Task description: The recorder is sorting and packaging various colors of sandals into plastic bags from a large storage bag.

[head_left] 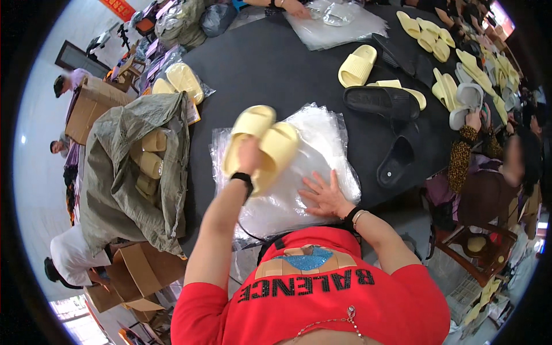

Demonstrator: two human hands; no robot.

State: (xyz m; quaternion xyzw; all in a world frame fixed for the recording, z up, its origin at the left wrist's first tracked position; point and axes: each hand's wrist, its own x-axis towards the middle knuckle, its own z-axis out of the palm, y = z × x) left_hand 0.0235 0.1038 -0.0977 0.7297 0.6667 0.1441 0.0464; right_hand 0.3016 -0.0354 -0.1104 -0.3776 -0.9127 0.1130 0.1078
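Slippers [278, 146], two of them, pale yellow, are held side by side over the nearer of two stacks of clear bags [322, 138]; whether they touch it is unclear. The left hand [249, 155] alone is closed on them. The right hand [328, 196] holds nothing; it lies palm down on the same stack, its fingers spread. Each wrist has one black band. To the left, one grey-green sack [109, 178] stands open with at least three slippers visible inside, and two bagged slippers [185, 80] lie behind it. On the dark bench [247, 63], at least three black slippers [382, 103] lie right of the near stack, along with two yellow ones [357, 66], one partly hidden by a black one. One co-worker's hand [294, 8] is at the far stack [345, 30]; another's [473, 119], at right, holds two grey slippers [470, 95].
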